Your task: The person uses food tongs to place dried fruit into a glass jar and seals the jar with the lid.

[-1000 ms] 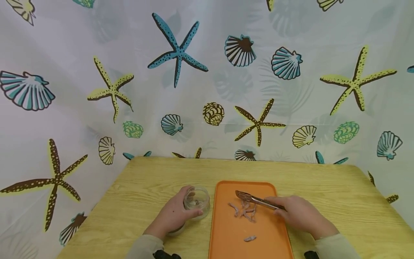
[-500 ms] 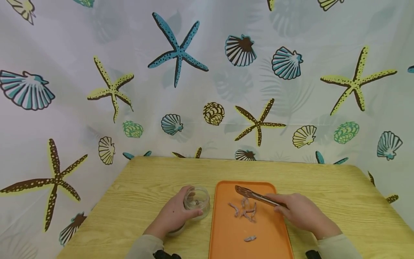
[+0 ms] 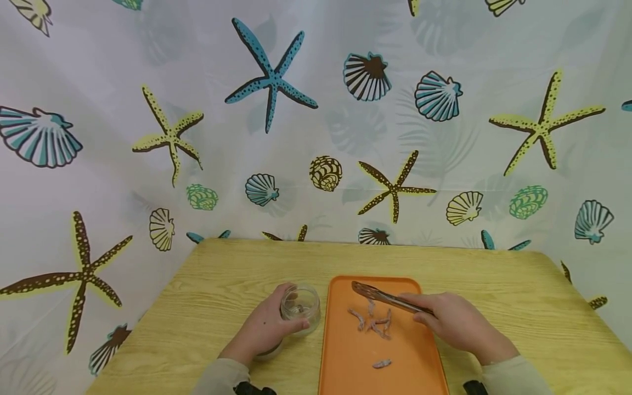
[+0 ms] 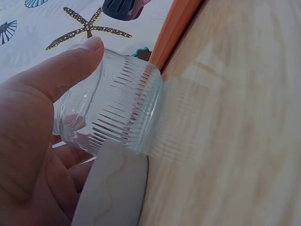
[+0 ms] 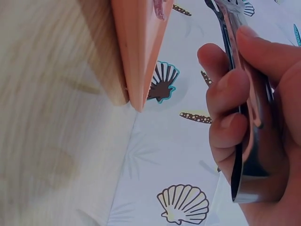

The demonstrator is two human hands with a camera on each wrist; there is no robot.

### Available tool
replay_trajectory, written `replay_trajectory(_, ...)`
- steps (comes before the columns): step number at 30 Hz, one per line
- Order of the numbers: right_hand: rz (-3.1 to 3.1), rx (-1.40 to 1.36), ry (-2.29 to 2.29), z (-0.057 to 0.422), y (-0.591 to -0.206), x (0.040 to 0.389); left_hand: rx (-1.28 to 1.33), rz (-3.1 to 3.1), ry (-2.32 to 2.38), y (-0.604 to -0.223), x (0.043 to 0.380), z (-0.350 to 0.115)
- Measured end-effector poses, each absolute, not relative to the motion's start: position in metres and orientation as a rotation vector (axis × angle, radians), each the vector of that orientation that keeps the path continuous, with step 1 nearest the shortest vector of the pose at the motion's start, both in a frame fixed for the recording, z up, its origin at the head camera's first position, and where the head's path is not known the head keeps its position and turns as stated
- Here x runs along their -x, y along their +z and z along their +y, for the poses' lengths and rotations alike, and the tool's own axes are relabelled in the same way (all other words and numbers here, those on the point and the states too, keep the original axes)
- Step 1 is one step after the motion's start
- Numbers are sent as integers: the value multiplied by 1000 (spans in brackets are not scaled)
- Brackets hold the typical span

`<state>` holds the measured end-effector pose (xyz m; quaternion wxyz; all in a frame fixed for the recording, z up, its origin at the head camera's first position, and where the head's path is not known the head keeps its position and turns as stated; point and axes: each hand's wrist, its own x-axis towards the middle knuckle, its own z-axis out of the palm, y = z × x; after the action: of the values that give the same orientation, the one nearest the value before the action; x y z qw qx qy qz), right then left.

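Observation:
My left hand (image 3: 270, 323) grips a clear ribbed glass jar (image 3: 302, 312) that stands on the table left of the tray. In the left wrist view, thumb and fingers curve round the jar (image 4: 113, 99). My right hand (image 3: 456, 323) holds metal tongs (image 3: 390, 298), their tips above the far left part of the orange tray (image 3: 395, 378). Whether the tips pinch anything is hard to tell. Several thin greyish-pink strips (image 3: 380, 323) lie below the tongs on the tray. A single short piece (image 3: 382, 364) lies nearer me. In the right wrist view, fingers wrap the tongs (image 5: 256, 127).
A pale rounded object (image 4: 113, 183), partly hidden by my left hand in the head view, sits beside the jar. The wooden table (image 3: 237, 263) ends at a patterned curtain (image 3: 296, 137) behind. The tray has a raised rim.
The tongs have lifted slightly and shifted left over the tray, uncovering more of the strips. My left hand and the jar stay where they were.

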<state>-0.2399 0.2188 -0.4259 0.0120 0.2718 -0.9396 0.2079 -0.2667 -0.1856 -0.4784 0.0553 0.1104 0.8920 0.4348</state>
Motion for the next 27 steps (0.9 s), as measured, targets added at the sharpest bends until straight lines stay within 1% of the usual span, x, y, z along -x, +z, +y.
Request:
replay_trajectory(14, -2893, -896, 630, 206, -415, 240, -323, 2696, 1331, -475, 267, -183)
replay_trajectory(27, -2823, -990, 538, 176, -406, 242, -311, 2677, 1350, -477, 267, -185)
